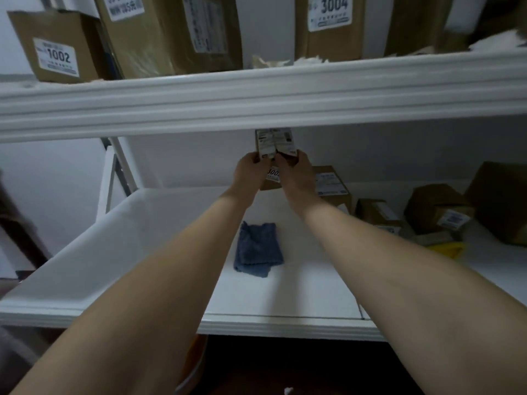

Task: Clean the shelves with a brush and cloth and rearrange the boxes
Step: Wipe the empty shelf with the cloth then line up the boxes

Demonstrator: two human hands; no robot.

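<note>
Both of my arms reach deep into the middle shelf [159, 223]. My left hand [251, 169] and my right hand [296, 171] grip a small labelled cardboard box [273, 142] from its two sides, near the back wall and just under the upper shelf's front rail [256, 89]. Whether the box rests on another box below it is hidden by my hands. A folded blue cloth [258, 249] lies on the shelf between my forearms. No brush is in view.
Several brown boxes [439, 209] crowd the right part of the middle shelf, with a yellow item [447, 249] in front. Large labelled boxes, one marked 1002 [57, 47] and one marked 3004 [332, 24], stand on the upper shelf. A shelf upright [125, 166] stands at left.
</note>
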